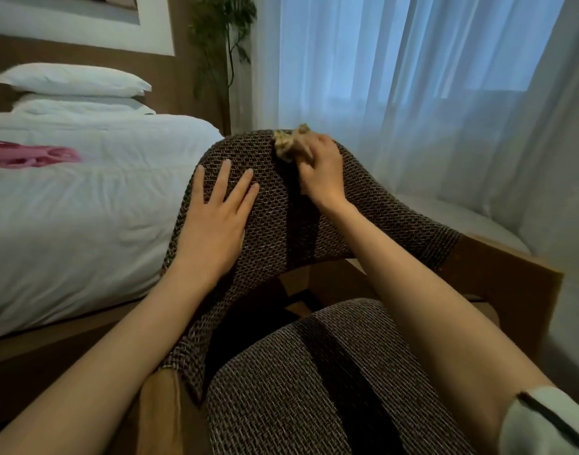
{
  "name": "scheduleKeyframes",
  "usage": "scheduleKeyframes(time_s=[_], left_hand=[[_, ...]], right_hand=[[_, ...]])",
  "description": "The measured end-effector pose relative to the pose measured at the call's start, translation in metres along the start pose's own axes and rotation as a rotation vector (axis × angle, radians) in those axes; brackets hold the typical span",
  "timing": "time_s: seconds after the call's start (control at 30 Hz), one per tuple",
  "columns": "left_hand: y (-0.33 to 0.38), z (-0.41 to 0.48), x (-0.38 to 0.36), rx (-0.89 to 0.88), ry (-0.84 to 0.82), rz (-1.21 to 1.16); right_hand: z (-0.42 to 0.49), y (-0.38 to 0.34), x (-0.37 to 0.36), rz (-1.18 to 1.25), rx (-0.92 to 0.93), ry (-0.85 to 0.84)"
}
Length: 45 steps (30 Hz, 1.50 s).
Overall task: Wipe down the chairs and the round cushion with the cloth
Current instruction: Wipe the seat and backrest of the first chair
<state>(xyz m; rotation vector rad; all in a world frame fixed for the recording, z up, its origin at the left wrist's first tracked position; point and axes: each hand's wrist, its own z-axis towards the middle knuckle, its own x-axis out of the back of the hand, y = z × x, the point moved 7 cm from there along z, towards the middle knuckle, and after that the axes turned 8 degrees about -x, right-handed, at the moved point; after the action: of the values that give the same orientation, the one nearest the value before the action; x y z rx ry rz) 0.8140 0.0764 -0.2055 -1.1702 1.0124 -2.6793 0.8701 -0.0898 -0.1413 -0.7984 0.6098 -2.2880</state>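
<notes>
Cloth (289,144), tan and crumpled, is sitting on the top edge of the chair (275,205) backrest. The right hand (322,174) is gripping it with curled fingers and pressing it against the woven fabric. The left hand (212,221) is lying flat on the backrest's left side, fingers straight and spread, holding nothing. Both bare forearms are reaching over the seat (314,389), which is showing the same dark weave with a black stripe. A wooden armrest (511,274) is showing on the right. A white bed (84,208) with two pillows (74,78) is standing just left of the chair. A pink item (28,154) is lying on it, and sheer curtains (413,77) are hanging behind.
</notes>
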Motion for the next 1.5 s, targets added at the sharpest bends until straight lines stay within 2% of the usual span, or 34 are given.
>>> scheduleKeyframes(time_s=[0.17,0.27,0.37,0.5,0.57,0.67,0.73,0.9,1.1,1.23,1.33,1.4,1.5], left_hand=[[0.0,0.0,0.002,0.002,0.016,-0.012],[-0.002,0.0,0.003,0.01,0.028,-0.04],[-0.001,0.001,0.001,0.007,0.013,-0.037],[-0.003,0.0,0.005,0.015,0.011,-0.094],[-0.004,0.0,0.005,0.021,0.007,-0.112],[-0.004,0.0,0.005,0.026,0.004,-0.111],[-0.004,0.0,0.005,0.027,0.005,-0.12],[-0.003,0.0,0.005,0.034,0.022,-0.14],[-0.003,0.001,0.002,0.024,0.028,-0.104],[-0.003,0.0,-0.001,0.016,0.026,-0.058],[-0.004,0.001,-0.002,0.018,0.028,-0.053],[-0.003,0.001,-0.002,0.014,0.03,-0.052],[-0.002,0.001,-0.004,0.009,0.038,-0.049]], right_hand=[[-0.027,0.019,-0.014,0.022,0.064,-0.065],[-0.064,0.044,-0.017,-0.003,0.091,-0.18],[-0.116,0.075,-0.025,-0.047,0.057,-0.306],[-0.13,0.089,-0.019,0.019,-0.112,-0.394],[-0.111,0.073,-0.005,0.015,-0.105,-0.327],[-0.058,0.033,0.025,0.013,0.018,-0.097],[-0.02,0.008,0.033,0.0,0.106,-0.021],[0.017,0.0,0.002,-0.007,0.109,-0.038],[-0.045,0.045,-0.014,-0.057,0.161,0.075],[-0.116,0.082,-0.023,-0.196,0.216,-0.096],[-0.137,0.093,-0.02,-0.181,0.134,-0.242],[-0.121,0.082,-0.005,-0.104,0.051,-0.182],[-0.065,0.041,0.032,-0.042,0.11,0.072]])
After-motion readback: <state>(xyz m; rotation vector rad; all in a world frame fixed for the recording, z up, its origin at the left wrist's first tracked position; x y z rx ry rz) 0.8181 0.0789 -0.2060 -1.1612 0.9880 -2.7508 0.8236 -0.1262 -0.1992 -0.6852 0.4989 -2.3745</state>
